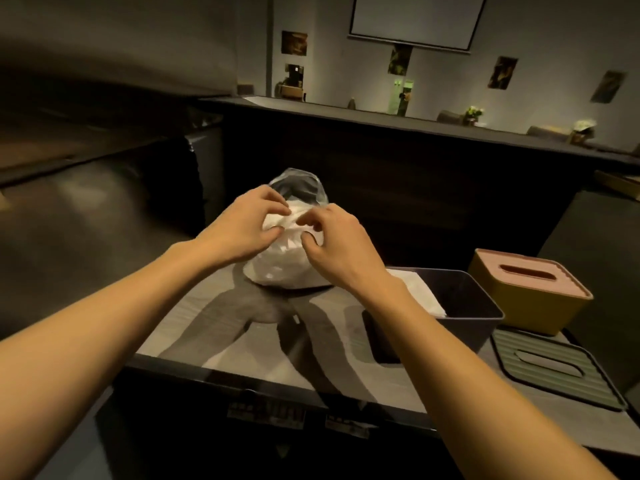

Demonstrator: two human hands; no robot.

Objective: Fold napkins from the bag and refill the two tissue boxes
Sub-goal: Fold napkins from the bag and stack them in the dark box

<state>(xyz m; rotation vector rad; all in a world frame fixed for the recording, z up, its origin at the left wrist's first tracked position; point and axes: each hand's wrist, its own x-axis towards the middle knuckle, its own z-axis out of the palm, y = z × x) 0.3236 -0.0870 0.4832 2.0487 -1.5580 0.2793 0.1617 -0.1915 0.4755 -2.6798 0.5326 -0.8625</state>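
While gripping from either side: left hand point(242, 230) and right hand point(332, 244), fingers curled, pinching white napkins point(298, 225) atop clear bag point(280, 268). Right of hands, open dark box point(467, 306), yellow box point(530, 292).

**Bare arms, no sleeves in sight**

Two forearms reach in from the near edge of the counter point(242, 344), both uncovered from wrist to where they leave view. No sleeve, cuff, watch, bracelet or glove shows on either. The left hand point(242, 230) and the right hand point(336, 244) are bare too; no rings can be made out, and the fingernails look short and unpainted.
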